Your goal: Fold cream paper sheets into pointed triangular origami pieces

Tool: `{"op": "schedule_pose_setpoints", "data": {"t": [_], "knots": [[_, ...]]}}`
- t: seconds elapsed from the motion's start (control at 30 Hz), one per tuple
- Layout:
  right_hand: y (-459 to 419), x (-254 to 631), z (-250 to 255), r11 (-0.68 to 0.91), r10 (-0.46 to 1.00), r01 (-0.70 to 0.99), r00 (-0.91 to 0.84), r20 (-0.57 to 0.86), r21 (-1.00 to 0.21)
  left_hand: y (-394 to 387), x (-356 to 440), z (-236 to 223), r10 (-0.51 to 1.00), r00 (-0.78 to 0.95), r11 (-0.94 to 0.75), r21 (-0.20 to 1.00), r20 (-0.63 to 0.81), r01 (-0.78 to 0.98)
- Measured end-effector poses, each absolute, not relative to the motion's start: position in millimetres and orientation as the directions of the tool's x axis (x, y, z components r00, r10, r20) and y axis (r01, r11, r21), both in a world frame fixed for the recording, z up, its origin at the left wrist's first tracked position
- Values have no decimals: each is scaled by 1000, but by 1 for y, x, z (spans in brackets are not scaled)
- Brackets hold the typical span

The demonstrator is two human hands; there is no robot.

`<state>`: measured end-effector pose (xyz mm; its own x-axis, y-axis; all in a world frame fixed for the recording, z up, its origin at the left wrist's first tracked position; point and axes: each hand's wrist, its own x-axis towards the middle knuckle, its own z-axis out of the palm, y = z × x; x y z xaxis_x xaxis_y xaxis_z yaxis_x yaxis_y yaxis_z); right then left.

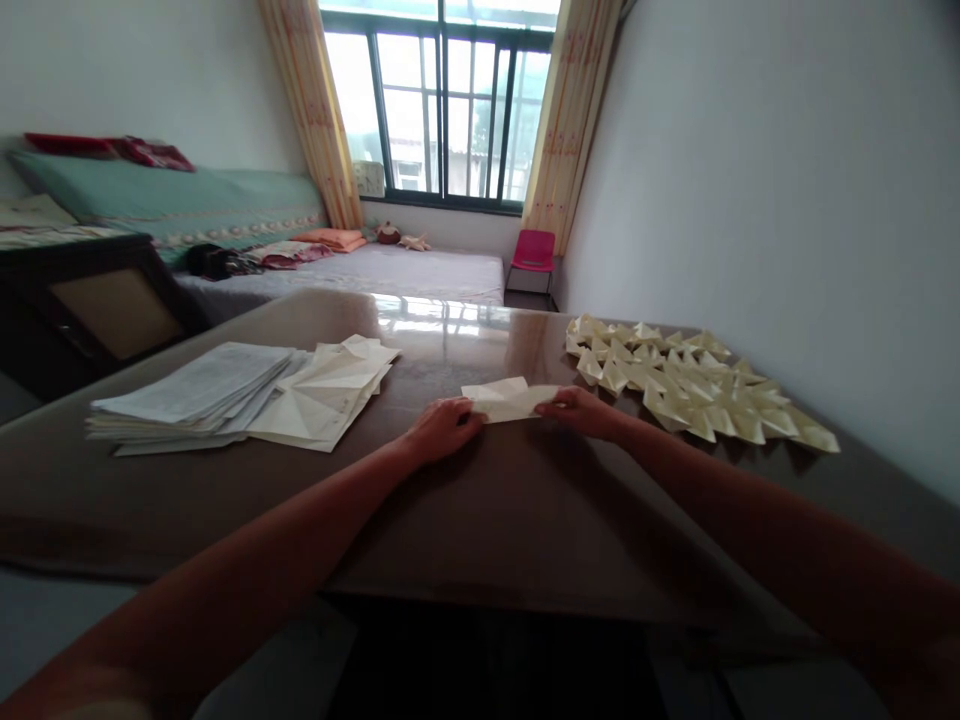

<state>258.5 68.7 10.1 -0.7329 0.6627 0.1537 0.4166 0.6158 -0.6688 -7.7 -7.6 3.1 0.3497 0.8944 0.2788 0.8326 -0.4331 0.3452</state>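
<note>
A cream sheet of folded paper is stretched between my two hands, just over the middle of the table. Its upper edge shows a raised, pointed flap. My left hand pinches the paper's left end, fingers curled. At the other end, my right hand grips the right corner between thumb and fingers. To the left lie creased cream sheets, opened out and partly overlapping a stack of white papers. Many folded paper pieces with pointed tips stand in rows on the right.
The brown glossy table spans the foreground. Beyond it are a bed with folded cloths, a pink chair and a window with curtains. A dark cabinet stands at left, a white wall at right.
</note>
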Motion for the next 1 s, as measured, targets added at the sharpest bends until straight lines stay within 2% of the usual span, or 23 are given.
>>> {"op": "schedule_pose_setpoints", "data": {"t": [0.1, 0.17, 0.23, 0.43, 0.67, 0.8, 0.93, 1.0], "knots": [[79, 242, 1, 545, 780, 531, -606, 159, -649, -6, -4, 1, 948, 170, -284, 476, 269, 832], [82, 234, -2, 540, 825, 646, -533, 188, -540, -4, -3, 1, 964, 69, -207, 565, 257, 799], [82, 228, -2, 534, 842, 715, -496, 211, -450, -3, -2, 1, 965, 36, -184, 575, 259, 797], [72, 215, -5, 464, 874, 855, -400, 276, -231, -3, -2, -2, 951, 145, -222, 277, 273, 935], [74, 213, -9, 413, 904, 878, -363, 227, -241, -5, -2, -1, 929, 252, -254, -29, 271, 967], [75, 212, -8, 420, 902, 879, -377, 212, -224, -6, 0, 1, 887, 332, -335, -48, 320, 941], [78, 211, -10, 410, 909, 876, -368, 197, -253, -8, 6, -1, 774, 543, -582, 30, 325, 812], [78, 212, -8, 403, 912, 877, -361, 194, -262, -10, 8, -3, 759, 579, -620, 62, 297, 782]]}}
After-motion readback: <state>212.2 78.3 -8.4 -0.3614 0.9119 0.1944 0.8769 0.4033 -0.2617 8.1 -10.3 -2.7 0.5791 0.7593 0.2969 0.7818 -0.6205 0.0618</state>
